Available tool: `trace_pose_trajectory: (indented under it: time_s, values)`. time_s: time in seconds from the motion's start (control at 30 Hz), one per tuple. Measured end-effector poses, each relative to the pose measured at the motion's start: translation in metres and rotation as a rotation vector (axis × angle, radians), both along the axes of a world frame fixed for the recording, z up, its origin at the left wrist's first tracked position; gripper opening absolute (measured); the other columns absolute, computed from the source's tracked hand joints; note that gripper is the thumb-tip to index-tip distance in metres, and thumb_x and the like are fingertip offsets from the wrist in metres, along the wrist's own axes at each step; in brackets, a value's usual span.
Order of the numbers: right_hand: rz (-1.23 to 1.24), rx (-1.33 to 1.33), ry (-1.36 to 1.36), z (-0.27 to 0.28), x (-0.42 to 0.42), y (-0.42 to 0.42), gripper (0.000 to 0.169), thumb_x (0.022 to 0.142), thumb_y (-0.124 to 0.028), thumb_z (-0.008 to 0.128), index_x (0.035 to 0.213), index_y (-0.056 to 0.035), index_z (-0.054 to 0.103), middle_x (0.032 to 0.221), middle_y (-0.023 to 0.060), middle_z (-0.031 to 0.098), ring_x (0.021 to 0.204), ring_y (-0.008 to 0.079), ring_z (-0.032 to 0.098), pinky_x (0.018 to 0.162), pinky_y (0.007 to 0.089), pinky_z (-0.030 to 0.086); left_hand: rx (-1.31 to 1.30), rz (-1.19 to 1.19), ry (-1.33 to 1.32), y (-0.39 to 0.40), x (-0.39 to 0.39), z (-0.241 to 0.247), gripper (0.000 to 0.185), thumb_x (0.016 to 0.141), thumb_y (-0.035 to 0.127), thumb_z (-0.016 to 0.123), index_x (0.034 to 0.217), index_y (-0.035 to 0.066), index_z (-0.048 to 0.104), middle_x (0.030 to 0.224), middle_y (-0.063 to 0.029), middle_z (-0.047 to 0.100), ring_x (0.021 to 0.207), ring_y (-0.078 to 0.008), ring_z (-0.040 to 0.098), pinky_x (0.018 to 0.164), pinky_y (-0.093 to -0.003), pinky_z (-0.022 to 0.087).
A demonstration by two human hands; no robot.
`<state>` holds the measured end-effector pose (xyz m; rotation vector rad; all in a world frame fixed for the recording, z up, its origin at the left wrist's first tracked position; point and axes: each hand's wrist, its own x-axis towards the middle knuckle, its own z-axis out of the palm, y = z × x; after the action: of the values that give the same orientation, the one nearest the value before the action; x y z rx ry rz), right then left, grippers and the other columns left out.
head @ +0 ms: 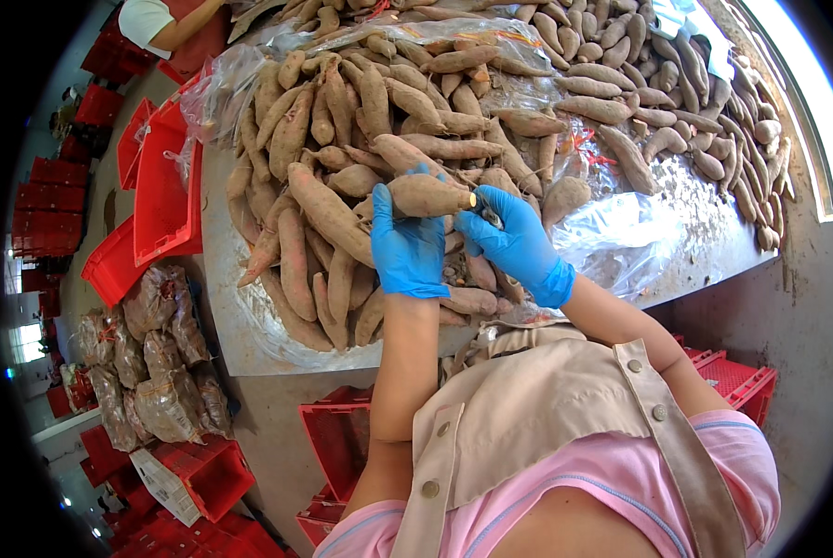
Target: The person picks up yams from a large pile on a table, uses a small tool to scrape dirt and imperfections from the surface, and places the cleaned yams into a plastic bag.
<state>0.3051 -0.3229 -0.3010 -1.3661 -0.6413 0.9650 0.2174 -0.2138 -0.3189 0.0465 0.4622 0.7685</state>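
Note:
My left hand (411,244), in a blue glove, grips a brown sweet potato (427,196) whose right tip is cut to show pale yellow flesh. Right beside that cut end is my right hand (514,237), also gloved in blue, its fingers closed around a small tool (489,216). The tool is mostly hidden, so I cannot tell its exact kind. Beneath and around both hands spreads a heap of unwashed sweet potatoes (294,258), piled on clear plastic on the table (270,356).
More sweet potatoes (667,91) lie at the table's far right, past crumpled clear plastic (618,234). Red crates (168,188) stand along the left edge. Filled bags (158,363) are stacked on the floor. Another person (179,31) stands at the far left.

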Motion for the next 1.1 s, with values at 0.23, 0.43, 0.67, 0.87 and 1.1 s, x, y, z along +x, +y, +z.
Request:
trace_pose_trajectory:
  time_s: [0.23, 0.43, 0.67, 0.87, 1.1]
  values:
    - [0.043, 0.002, -0.010, 0.000, 0.000, 0.002, 0.022, 0.086, -0.014, 0.061, 0.100, 0.0017, 0.058, 0.081, 0.0036, 0.060, 0.067, 0.0068, 0.054, 0.059, 0.0226, 0.048, -0.030, -0.027, -0.147, 0.007, -0.004, -0.008, 0.053, 0.092, 0.029, 0.051, 0.127, -0.006, 0.032, 0.128, -0.0216, 0.041, 0.123, -0.0327, 0.041, 0.106, -0.0442, 0.036]
    - [0.090, -0.090, -0.035, 0.003, -0.005, 0.004, 0.023, 0.082, -0.020, 0.066, 0.092, -0.0008, 0.062, 0.073, 0.0038, 0.059, 0.064, 0.0084, 0.051, 0.059, 0.0265, 0.046, -0.021, -0.031, -0.298, 0.018, -0.007, -0.017, 0.045, 0.089, 0.036, 0.054, 0.117, 0.003, 0.042, 0.118, -0.0154, 0.049, 0.111, -0.0262, 0.050, 0.094, -0.0398, 0.046]
    - [0.170, -0.062, -0.230, -0.002, -0.006, 0.004, 0.022, 0.077, -0.026, 0.069, 0.079, -0.0051, 0.062, 0.064, 0.0092, 0.053, 0.057, 0.0181, 0.047, 0.057, 0.0302, 0.043, -0.135, -0.123, -0.386, 0.027, -0.006, -0.014, 0.052, 0.088, 0.037, 0.056, 0.122, 0.001, 0.044, 0.111, -0.0158, 0.055, 0.098, -0.0262, 0.054, 0.084, -0.0348, 0.050]
    - [0.267, -0.033, -0.783, 0.009, 0.005, 0.012, 0.022, 0.079, -0.033, 0.063, 0.083, -0.0107, 0.062, 0.071, 0.0130, 0.059, 0.061, 0.0281, 0.058, 0.057, 0.0361, 0.046, 0.108, -0.266, -0.276, 0.023, -0.007, -0.018, 0.059, 0.090, 0.044, 0.049, 0.131, 0.003, 0.038, 0.107, -0.0132, 0.057, 0.094, -0.0257, 0.055, 0.080, -0.0352, 0.051]
    - [0.432, -0.017, -1.001, 0.010, 0.008, 0.015, 0.017, 0.082, -0.029, 0.057, 0.085, -0.0132, 0.063, 0.075, 0.0121, 0.060, 0.063, 0.0310, 0.059, 0.056, 0.0389, 0.047, 0.210, -0.301, -0.013, 0.025, -0.008, -0.022, 0.056, 0.095, 0.045, 0.038, 0.134, 0.004, 0.036, 0.113, -0.0136, 0.055, 0.096, -0.0246, 0.056, 0.084, -0.0339, 0.050]
